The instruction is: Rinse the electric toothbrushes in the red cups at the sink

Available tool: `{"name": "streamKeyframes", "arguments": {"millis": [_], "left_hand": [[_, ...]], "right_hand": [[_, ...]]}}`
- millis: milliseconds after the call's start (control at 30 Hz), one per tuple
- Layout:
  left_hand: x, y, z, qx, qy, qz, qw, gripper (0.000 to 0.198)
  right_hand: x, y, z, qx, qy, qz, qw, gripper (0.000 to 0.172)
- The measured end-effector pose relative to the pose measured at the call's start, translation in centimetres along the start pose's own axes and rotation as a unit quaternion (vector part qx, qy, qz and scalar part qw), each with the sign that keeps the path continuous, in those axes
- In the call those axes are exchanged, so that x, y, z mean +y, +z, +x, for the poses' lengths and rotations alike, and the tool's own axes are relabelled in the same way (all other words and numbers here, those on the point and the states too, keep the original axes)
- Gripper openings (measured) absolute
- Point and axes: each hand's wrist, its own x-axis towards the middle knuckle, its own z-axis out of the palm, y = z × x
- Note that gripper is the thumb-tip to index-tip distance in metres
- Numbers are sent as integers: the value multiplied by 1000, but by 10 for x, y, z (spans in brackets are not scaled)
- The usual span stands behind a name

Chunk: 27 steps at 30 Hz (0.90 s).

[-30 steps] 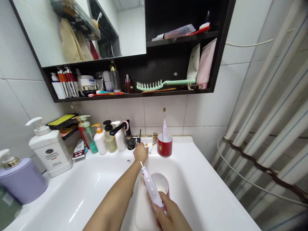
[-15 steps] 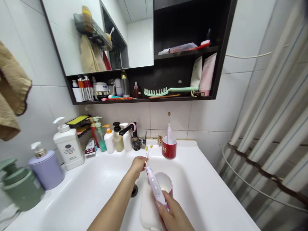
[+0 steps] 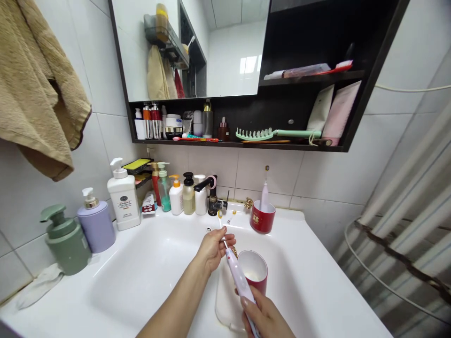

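Observation:
My right hand (image 3: 262, 310) is wrapped around the pale pink handle of an electric toothbrush (image 3: 239, 279), which points up and away over the sink. At its top, my left hand (image 3: 213, 249) pinches the slim neck of a toothbrush head (image 3: 220, 217) between thumb and finger, the other fingers loosely spread. The head lines up with the handle; my fingers partly cover the joint. A second brush head (image 3: 231, 216) lies on the sink's back ledge. Below the handle, a red cup (image 3: 259, 281) and a white case (image 3: 225, 300) sit in the sink.
Another pink toothbrush (image 3: 264, 195) stands in a red cup (image 3: 262, 220) on the sink's rear ledge. A black faucet (image 3: 212, 199) is left of it. Several pump bottles, including a purple one (image 3: 97, 227), line the left edge. A cabinet (image 3: 236, 146) hangs above.
The view has swung left. The toothbrush head in my left hand now lines up with the handle, where a bare shaft tip showed before. Some left fingers have spread.

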Motion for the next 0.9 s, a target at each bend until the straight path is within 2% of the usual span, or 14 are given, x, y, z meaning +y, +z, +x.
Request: {"name": "streamKeyframes", "arguments": {"millis": [200, 467, 600, 900], "left_hand": [[-9, 4, 1, 7, 23, -4, 1000, 14], [-18, 9, 0, -38, 64, -30, 997, 17], [-19, 12, -2, -52, 60, -23, 997, 18], [-17, 14, -8, -74, 59, -12, 995, 17]], "right_hand": [[-1, 1, -1, -7, 7, 19, 1000, 48], [-7, 2, -4, -13, 13, 57, 998, 46], [-7, 1, -5, -23, 23, 80, 996, 45], [-8, 4, -7, 24, -13, 17, 999, 27]]}}
